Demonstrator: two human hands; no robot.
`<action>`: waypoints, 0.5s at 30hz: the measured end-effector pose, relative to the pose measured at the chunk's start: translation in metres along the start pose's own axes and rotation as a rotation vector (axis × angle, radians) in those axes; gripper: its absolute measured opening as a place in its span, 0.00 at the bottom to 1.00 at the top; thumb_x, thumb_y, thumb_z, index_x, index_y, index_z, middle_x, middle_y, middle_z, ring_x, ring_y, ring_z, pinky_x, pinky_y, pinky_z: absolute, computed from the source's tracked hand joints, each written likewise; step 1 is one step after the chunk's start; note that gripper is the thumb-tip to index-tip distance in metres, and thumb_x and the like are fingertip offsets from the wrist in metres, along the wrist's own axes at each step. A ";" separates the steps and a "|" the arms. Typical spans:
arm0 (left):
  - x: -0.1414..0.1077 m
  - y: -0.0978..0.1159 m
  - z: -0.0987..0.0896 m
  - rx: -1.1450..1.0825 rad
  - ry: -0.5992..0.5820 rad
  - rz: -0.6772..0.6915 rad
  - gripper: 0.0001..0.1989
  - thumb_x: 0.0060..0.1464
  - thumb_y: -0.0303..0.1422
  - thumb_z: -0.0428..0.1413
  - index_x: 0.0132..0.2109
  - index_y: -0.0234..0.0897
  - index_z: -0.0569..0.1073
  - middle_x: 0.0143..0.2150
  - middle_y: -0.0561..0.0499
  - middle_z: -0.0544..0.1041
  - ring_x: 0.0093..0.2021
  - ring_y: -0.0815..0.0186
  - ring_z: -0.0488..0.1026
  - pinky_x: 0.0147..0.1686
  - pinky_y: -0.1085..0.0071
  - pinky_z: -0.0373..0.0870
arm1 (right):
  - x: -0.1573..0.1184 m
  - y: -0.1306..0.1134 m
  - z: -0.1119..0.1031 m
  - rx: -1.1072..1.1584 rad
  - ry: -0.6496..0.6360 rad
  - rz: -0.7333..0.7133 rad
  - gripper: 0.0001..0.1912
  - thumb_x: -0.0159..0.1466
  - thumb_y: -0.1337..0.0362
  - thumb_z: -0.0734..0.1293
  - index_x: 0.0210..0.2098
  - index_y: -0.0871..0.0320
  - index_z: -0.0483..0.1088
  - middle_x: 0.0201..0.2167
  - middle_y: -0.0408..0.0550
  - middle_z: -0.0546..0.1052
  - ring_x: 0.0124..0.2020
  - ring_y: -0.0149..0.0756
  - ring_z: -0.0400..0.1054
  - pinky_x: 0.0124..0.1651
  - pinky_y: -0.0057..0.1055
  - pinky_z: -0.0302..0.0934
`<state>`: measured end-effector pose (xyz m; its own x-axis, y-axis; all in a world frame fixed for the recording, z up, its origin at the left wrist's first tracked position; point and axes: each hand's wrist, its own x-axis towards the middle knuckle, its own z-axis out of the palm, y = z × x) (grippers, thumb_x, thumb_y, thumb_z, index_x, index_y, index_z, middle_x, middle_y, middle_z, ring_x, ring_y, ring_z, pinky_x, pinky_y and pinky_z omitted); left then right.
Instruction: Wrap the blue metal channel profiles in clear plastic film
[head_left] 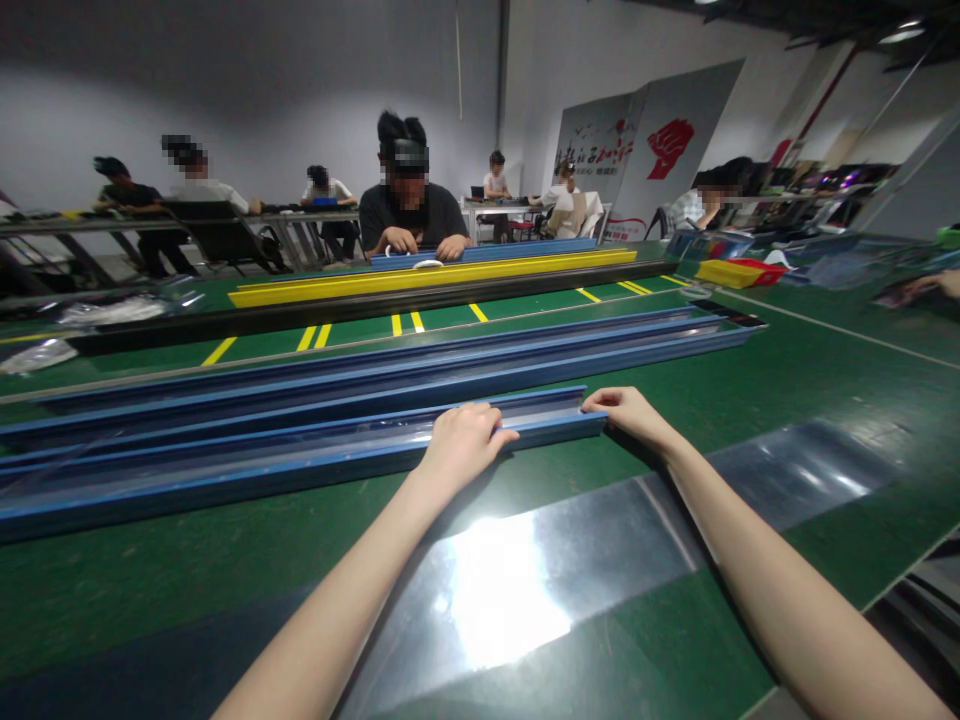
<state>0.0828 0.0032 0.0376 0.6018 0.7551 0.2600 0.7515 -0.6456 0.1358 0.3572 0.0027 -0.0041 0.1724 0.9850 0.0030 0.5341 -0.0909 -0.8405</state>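
Observation:
A long blue channel (300,458) lies across the green table, nearest to me of several like it. My left hand (466,440) rests over its near rim toward the right part, fingers bent over the edge and closed on it. At the channel's right end is my right hand (616,408), its thumb and fingertips pinched at the end; what they pinch, if anything, is too small to make out. A clear strip shows inside the channel.
Two more blue channels (360,385) lie just beyond. A clear plastic sheet (600,530) lies on the green table (825,370) under my forearms. Farther off are yellow (450,277) and black channels and a seated person (412,205). At the right edge is another person's hand (941,285).

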 end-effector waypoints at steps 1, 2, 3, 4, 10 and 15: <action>0.000 0.000 0.000 -0.001 0.000 0.000 0.14 0.55 0.42 0.48 0.32 0.37 0.71 0.33 0.50 0.74 0.37 0.64 0.70 0.34 0.71 0.63 | -0.001 -0.001 0.000 0.004 0.001 0.001 0.11 0.47 0.59 0.65 0.23 0.62 0.72 0.17 0.44 0.70 0.18 0.26 0.57 0.21 0.25 0.49; 0.000 0.000 0.000 -0.003 0.000 -0.001 0.14 0.55 0.42 0.48 0.32 0.37 0.71 0.33 0.50 0.74 0.37 0.64 0.70 0.34 0.71 0.63 | -0.001 -0.002 0.000 0.011 0.001 0.004 0.11 0.47 0.59 0.65 0.23 0.62 0.72 0.17 0.44 0.69 0.18 0.26 0.57 0.21 0.25 0.49; 0.000 0.000 0.001 -0.005 0.000 -0.001 0.14 0.55 0.42 0.48 0.32 0.37 0.71 0.33 0.50 0.74 0.37 0.64 0.70 0.34 0.71 0.63 | -0.002 -0.002 0.000 0.018 0.000 0.007 0.11 0.47 0.59 0.65 0.23 0.61 0.72 0.17 0.43 0.69 0.18 0.26 0.57 0.21 0.25 0.49; 0.000 0.000 0.001 -0.009 0.001 0.000 0.14 0.55 0.42 0.48 0.32 0.37 0.71 0.33 0.50 0.74 0.37 0.64 0.70 0.34 0.71 0.63 | -0.002 -0.003 0.000 0.025 -0.003 0.009 0.11 0.47 0.59 0.65 0.22 0.61 0.71 0.16 0.43 0.69 0.18 0.26 0.57 0.21 0.25 0.49; -0.001 -0.001 0.004 -0.003 -0.003 0.030 0.14 0.57 0.42 0.46 0.34 0.37 0.70 0.35 0.50 0.73 0.38 0.64 0.70 0.34 0.72 0.63 | -0.001 -0.003 0.001 0.030 -0.003 -0.006 0.12 0.47 0.57 0.66 0.22 0.61 0.71 0.17 0.43 0.69 0.18 0.25 0.57 0.21 0.25 0.50; -0.001 -0.001 0.004 0.004 -0.027 0.047 0.14 0.58 0.41 0.44 0.36 0.37 0.69 0.35 0.51 0.73 0.38 0.65 0.69 0.35 0.72 0.63 | 0.000 -0.002 0.001 0.044 -0.002 -0.023 0.12 0.48 0.56 0.66 0.23 0.61 0.70 0.19 0.43 0.70 0.18 0.25 0.57 0.21 0.25 0.50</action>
<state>0.0824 0.0035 0.0332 0.6435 0.7268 0.2400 0.7233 -0.6800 0.1202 0.3552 0.0027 -0.0034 0.1583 0.9872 0.0215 0.5012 -0.0615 -0.8631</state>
